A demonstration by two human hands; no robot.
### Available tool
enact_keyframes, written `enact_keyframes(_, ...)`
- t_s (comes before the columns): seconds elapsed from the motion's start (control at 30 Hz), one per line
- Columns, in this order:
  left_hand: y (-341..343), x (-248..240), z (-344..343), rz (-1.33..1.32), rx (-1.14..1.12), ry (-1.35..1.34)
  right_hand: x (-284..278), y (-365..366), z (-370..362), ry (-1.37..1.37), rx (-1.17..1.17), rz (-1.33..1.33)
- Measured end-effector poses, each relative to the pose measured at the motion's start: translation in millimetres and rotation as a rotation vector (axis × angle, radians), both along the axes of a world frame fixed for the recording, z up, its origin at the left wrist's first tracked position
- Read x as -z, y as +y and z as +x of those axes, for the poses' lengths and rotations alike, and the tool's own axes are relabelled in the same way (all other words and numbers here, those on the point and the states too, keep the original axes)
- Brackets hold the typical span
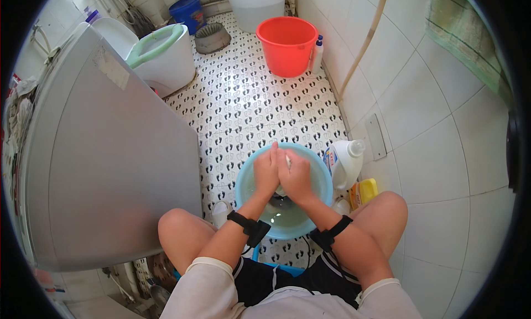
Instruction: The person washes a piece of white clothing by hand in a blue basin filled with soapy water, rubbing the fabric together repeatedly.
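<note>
Over a light blue basin [241,208] of water, my left hand [266,170] and my right hand [295,178] are pressed together, both closed. A bit of something white [288,162] peeks out at the right hand's fingers; most of it is hidden, and I cannot make out its kind. Below my wrists, a dark patch shows in the cloudy water [282,216]. The basin stands on the floor between my bent knees. Black bands [251,229] are strapped round my forearms.
Right of the basin stand a white jug-shaped bottle [347,167] and a yellow package [363,193]. A grey appliance panel [121,164] rises on the left. Farther off are a red bucket [286,50], a toilet [163,59] and a blue bucket [188,12]. A tiled wall [431,169] bounds the right.
</note>
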State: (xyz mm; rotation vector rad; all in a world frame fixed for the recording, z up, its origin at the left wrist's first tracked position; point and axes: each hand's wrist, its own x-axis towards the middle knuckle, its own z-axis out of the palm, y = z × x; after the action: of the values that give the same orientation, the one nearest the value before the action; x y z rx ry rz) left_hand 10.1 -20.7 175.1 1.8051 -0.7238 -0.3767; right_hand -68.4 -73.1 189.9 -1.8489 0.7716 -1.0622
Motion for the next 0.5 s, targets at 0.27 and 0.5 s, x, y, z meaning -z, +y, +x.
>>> enact_keyframes(0.27, -2.1, -13.6, -11.1, -0.087, 0.004, -0.012, -14.7, 0.8, -0.3, -0.031, 0.033, 0.08)
enact_keyframes(0.5, -13.3, -19.4, -35.1, -0.106, -0.001, -0.037, -1.0, -15.8, -12.8, 0.142, 0.183, 0.15)
